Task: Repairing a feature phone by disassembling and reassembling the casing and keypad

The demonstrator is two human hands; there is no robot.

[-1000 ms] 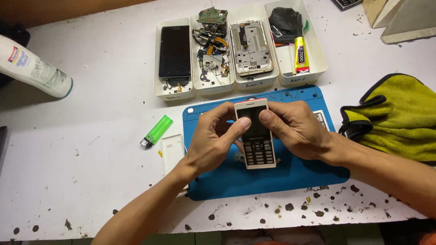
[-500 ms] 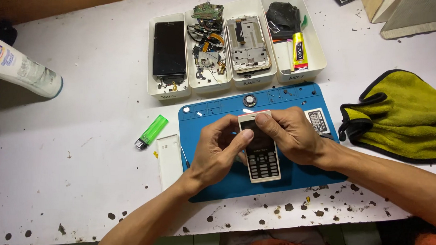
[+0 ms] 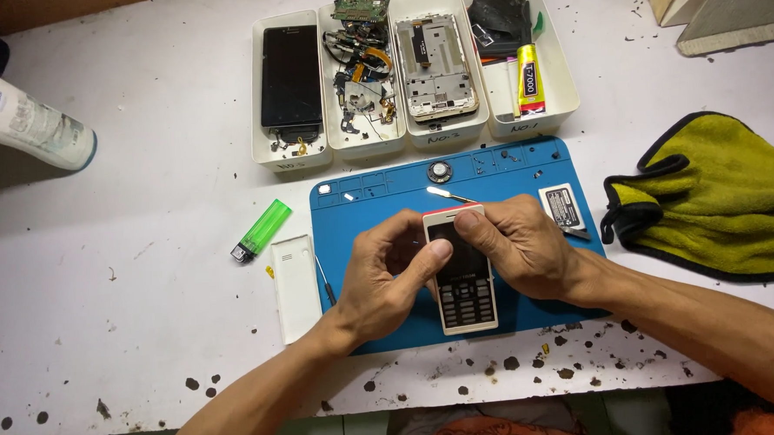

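White keypad phone with dark screen [image 3: 462, 275]: flat on blue rubber repair mat [image 3: 360, 201] on white desk [image 3: 141, 167], steadied for work at top edge. Left hand [image 3: 388, 278] and right hand [image 3: 519, 248]: grip closed on phone sides, fingertips pressing near screen. White back cover [image 3: 296, 287] and green lighter [image 3: 262, 231]: parked left, off mat.

phone [image 3: 465, 284] on mat [image 3: 378, 200], trays [image 3: 290, 152] behind, cloth [image 3: 717, 199] right

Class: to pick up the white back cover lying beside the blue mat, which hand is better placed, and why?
Probably the left hand: the white back cover lies on its side, while the right hand is beyond the keypad phone.
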